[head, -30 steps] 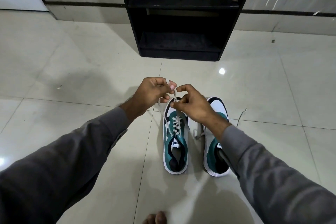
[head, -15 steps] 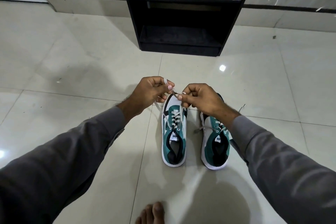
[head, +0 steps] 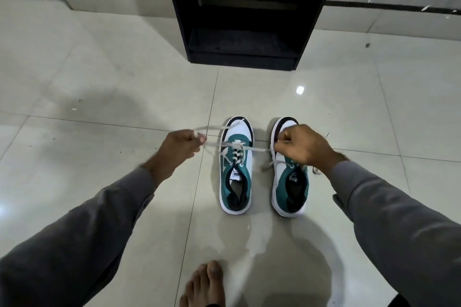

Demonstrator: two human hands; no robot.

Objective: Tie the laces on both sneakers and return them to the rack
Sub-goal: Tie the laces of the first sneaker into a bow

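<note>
Teal and white canvas covers two sneakers that stand side by side, close together but not touching, on a glossy pale tiled floor (head: 99, 70). Both lie with their long axes running away from the viewer, toes pointing towards a black rack (head: 243, 12) and heel openings facing the viewer. The left sneaker (head: 235, 169) has its white lace (head: 259, 149) drawn out sideways in both directions across the top of the shoe. The left hand (head: 180, 146) is closed in a pinch around the lace strands out to the left of that shoe. The right hand (head: 300, 146) is closed in a fist on the other end of the same lace and hovers over the front half of the right sneaker (head: 290, 182), whose own lace ends trail loose on either side. The rack stands well beyond the shoes against the wall; its lower shelves look dark and hold no visible shoes. A bare foot (head: 205, 284) shows at the bottom edge. Grey sleeves cover both arms.
</note>
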